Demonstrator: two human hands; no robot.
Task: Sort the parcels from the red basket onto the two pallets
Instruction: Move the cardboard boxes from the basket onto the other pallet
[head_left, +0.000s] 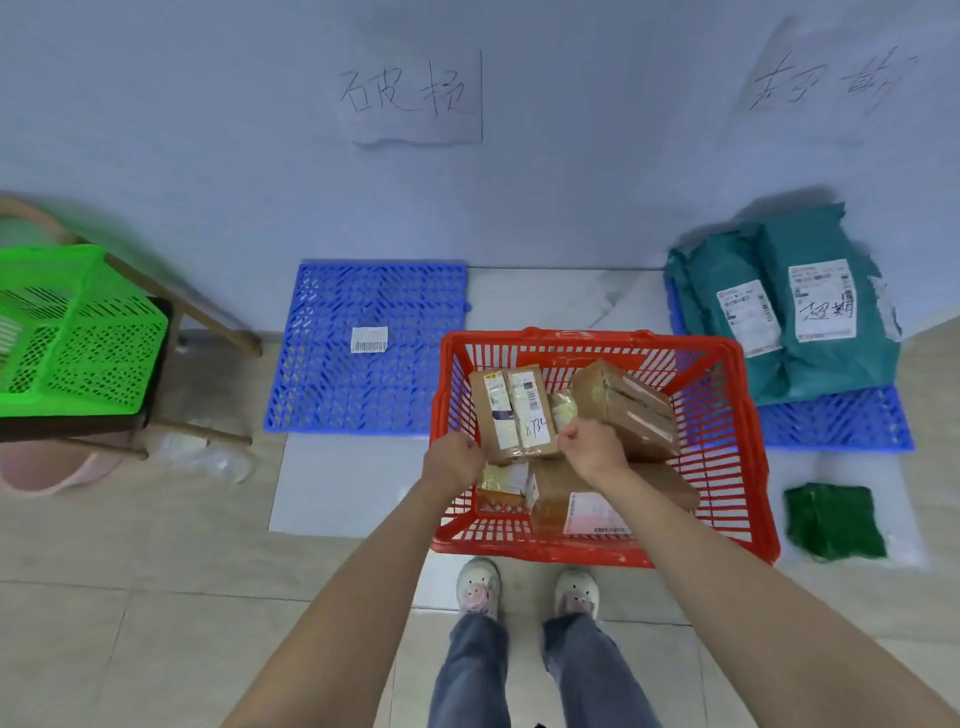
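while both arms reach down: the person stands over the floor, shoes (527, 587) just behind the red basket (727, 426).
hands: left hand (454, 460) and right hand (592, 449) each curl round a near corner of one brown parcel (514, 410), lifted within the basket.
basket: more brown parcels (628, 405) lie inside.
left pallet (332, 374): blue, carrying only a small white label (369, 340).
right pallet (841, 421): blue, bearing teal parcels (810, 312).
wall: two handwritten paper signs (415, 96).
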